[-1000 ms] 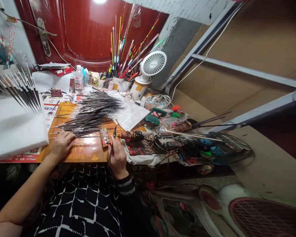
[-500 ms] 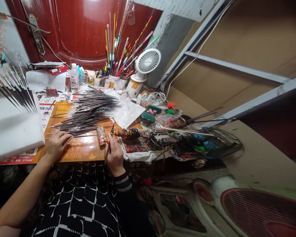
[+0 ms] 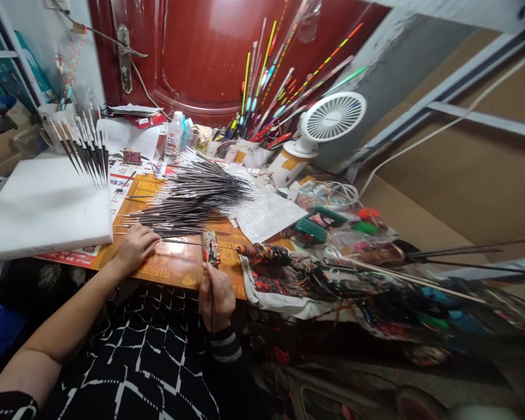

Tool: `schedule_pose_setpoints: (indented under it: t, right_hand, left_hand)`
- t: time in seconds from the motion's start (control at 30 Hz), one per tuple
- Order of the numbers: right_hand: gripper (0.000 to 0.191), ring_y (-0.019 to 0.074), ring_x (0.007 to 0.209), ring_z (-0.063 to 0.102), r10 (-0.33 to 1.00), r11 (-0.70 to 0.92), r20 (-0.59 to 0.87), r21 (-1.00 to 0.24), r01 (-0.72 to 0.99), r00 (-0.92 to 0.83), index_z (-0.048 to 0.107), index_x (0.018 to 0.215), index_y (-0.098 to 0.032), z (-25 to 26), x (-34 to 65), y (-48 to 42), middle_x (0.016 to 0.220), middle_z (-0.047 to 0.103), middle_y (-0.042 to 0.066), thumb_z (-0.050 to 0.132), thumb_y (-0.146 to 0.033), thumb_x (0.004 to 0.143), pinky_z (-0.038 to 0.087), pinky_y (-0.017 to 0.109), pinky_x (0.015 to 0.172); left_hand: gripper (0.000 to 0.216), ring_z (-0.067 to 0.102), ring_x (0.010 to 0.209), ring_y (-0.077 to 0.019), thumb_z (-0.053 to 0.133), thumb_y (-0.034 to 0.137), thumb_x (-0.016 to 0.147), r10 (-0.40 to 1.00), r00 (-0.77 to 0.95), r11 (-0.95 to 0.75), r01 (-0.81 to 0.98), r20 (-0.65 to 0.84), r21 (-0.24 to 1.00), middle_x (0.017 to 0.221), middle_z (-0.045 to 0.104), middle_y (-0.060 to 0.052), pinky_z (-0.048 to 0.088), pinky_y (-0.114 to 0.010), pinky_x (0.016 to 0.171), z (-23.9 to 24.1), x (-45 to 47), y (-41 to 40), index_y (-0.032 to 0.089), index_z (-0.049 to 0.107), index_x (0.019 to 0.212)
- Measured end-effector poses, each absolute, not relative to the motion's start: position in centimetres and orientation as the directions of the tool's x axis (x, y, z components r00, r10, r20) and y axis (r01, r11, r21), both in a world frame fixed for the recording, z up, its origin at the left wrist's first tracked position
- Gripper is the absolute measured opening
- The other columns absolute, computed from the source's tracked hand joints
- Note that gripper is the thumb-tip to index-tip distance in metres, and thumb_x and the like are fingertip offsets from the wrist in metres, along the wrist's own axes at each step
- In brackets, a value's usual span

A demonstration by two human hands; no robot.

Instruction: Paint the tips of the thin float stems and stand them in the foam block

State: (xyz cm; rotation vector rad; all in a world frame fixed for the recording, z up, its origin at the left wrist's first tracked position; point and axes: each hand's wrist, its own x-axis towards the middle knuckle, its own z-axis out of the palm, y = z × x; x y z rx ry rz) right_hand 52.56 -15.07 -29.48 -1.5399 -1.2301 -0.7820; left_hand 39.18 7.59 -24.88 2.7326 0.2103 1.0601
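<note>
My left hand (image 3: 137, 248) rests on the amber board, fingers pinched on the end of a thin dark fishing float (image 3: 179, 241). The float lies level, pointing right across a small paint-smeared block (image 3: 210, 248). My right hand (image 3: 219, 294) is closed around a slim dark brush (image 3: 213, 306), its tip at the block. Beyond my left hand lies a large pile of similar black floats (image 3: 188, 195) with pale ends. To the right of the block is a paint-stained, orange-tipped handle (image 3: 262, 254), lying on a stained cloth (image 3: 271, 297).
A white foam block (image 3: 48, 204) on the left has several floats (image 3: 87, 151) stuck upright in it. Behind the pile stand a plastic bottle (image 3: 174, 137), cups of bright float tips (image 3: 249, 151) and a white fan (image 3: 335, 116). Tools and cables clutter the right.
The brush tip has come down from above the board to the small block as my right hand lowered. My left hand keeps its pinch. The view has turned left.
</note>
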Motion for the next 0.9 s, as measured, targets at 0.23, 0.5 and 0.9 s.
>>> schedule_pose_setpoints:
  t: [0.23, 0.5, 0.9]
  right_hand:
    - [0.059, 0.0219, 0.103, 0.072, 0.446, 0.192, 0.890, -0.201, 0.961, 0.097, 0.041, 0.154, -0.013, -31.0, 48.5, -11.8, 0.112, 0.074, 0.015, 0.054, -0.007, 0.097, 0.063, 0.035, 0.087]
    - [0.061, 0.0239, 0.109, 0.071, 0.488, 0.186, 0.872, -0.140, 0.973, 0.032, 0.042, 0.153, -0.012, -31.9, 48.2, -11.6, 0.114, 0.075, 0.015, 0.059, -0.005, 0.095, 0.061, 0.037, 0.092]
    - [0.060, 0.0235, 0.109, 0.072, 0.496, 0.134, 0.868, -0.105, 0.985, 0.025, 0.041, 0.154, -0.013, -31.5, 48.0, -11.4, 0.115, 0.075, 0.014, 0.058, -0.007, 0.097, 0.060, 0.036, 0.094]
  left_hand:
    - [0.024, 0.056, 0.087, -0.0195, 0.051, 0.030, 0.104, 0.207, 0.733, -0.967, 0.055, 0.648, 0.247, 0.091, 0.070, -0.005, 0.046, -0.035, 0.083, -25.1, 38.9, 7.2, 0.019, 0.071, 0.097]
    - [0.025, 0.056, 0.087, -0.0194, 0.051, 0.031, 0.105, 0.237, 0.743, -0.958, 0.072, 0.626, 0.277, 0.091, 0.070, -0.005, 0.045, -0.034, 0.083, -25.4, 38.8, 6.9, 0.018, 0.071, 0.097]
    - [0.026, 0.055, 0.086, -0.0197, 0.050, 0.032, 0.105, 0.237, 0.734, -0.958, 0.066, 0.636, 0.281, 0.090, 0.070, -0.005, 0.045, -0.035, 0.082, -25.4, 38.8, 6.8, 0.018, 0.070, 0.095]
